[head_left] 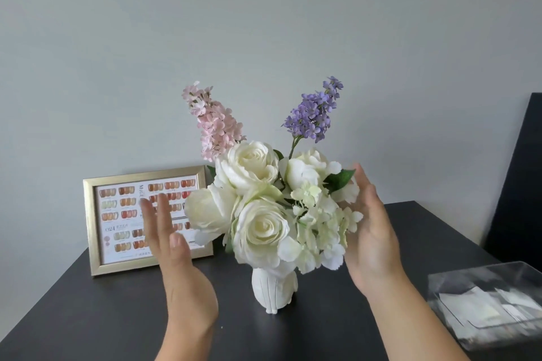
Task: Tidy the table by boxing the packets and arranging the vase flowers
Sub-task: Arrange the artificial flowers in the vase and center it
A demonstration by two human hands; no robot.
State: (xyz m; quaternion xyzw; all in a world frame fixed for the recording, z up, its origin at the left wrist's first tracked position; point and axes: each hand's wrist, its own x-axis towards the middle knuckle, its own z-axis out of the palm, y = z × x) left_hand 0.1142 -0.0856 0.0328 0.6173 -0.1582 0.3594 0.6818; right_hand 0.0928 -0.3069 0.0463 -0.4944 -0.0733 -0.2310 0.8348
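vase [275, 290] sits mid dark table [88, 316], grey wall behind | your left hand [173, 246] and right hand [371, 231] flank its flowers [264, 202], fingers straight, holding nothing | clear box [487, 302] of packets right of vase | gold frame [146, 220] left

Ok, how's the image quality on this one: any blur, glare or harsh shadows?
Head view: soft, even light with no hard shadows; the left hand is motion-blurred at the fingers, the right hand less so; the white flowers look slightly washed out; the clear box at the right edge is smeared and reflective; the gold frame stays readable.
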